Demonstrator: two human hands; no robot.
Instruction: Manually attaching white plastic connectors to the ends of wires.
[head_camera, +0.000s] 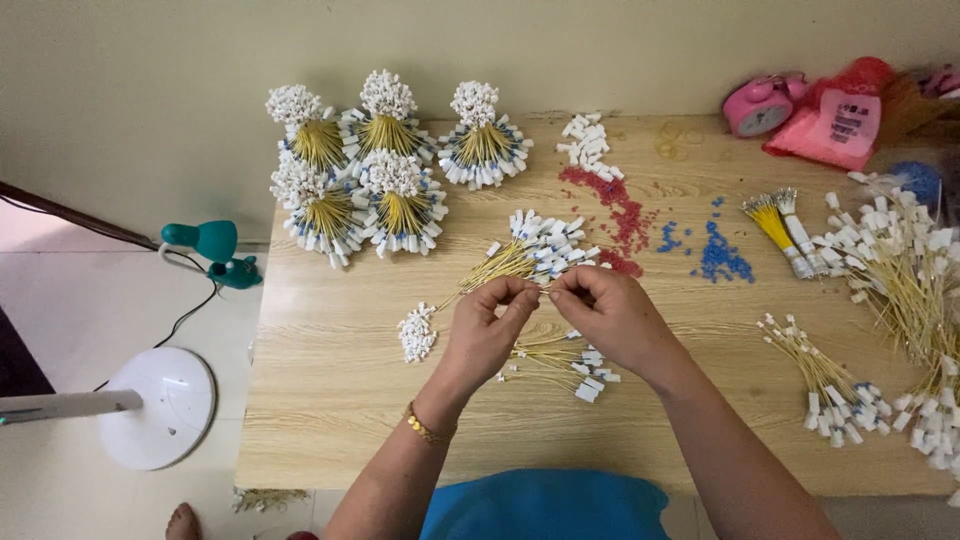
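Note:
My left hand (487, 330) and my right hand (608, 312) meet fingertip to fingertip over the middle of the wooden table (330, 400). Between them they pinch a thin yellow wire with a small white connector. A fan of yellow wires with white and blue ends (535, 252) lies just beyond my fingers. A smaller loose bunch (570, 362) rests under my wrists. A cluster of white ends (417, 331) sits left of my left hand. A gold bracelet is on my left wrist.
Several tied bundles of finished wires (365, 170) stand at the back left. Loose white connectors (588, 142), red beads (615, 205) and blue beads (720, 255) lie behind. More wire piles (900, 270) fill the right side. A pink alarm clock (758, 105) and a floor fan base (158, 405) are nearby.

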